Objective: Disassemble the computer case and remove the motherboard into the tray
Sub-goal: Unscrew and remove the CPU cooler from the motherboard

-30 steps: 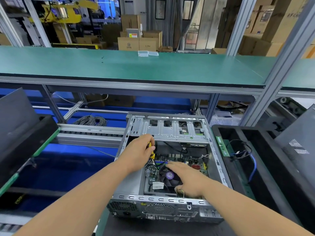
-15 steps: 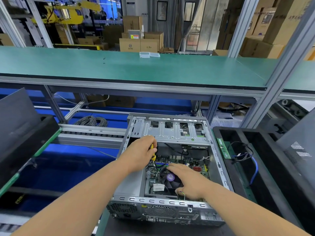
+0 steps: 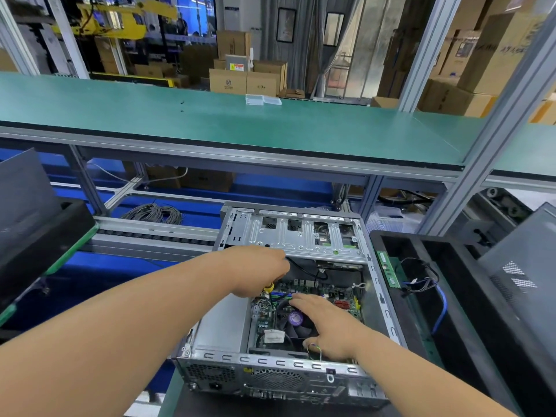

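The computer case lies on its side on the near worktop, open at the top, with its rear panel of vents and ports facing the camera. Inside it the motherboard sits flat on the case floor, green, with a blue slot row, a red connector block and a dark fan bearing a purple sticker. At the far end of the case a silver drive cage spans its width.

The left hand reaches into the case from the left, its fingers curled round a yellow-handled tool whose tip is hidden behind the hand, over the far left corner of the motherboard. A black cable runs from beside this hand toward the right. The right hand lies flat over the fan and the near right part of the board, fingers straight and spread, pressing down and holding nothing.

Just right of the case stands a black tray; in it lie a green memory stick along its left wall and a tangle of black and blue cables. A grey perforated panel leans at the far right. Beyond the case runs a long green shelf on aluminium framing, and cardboard boxes are stacked behind it.
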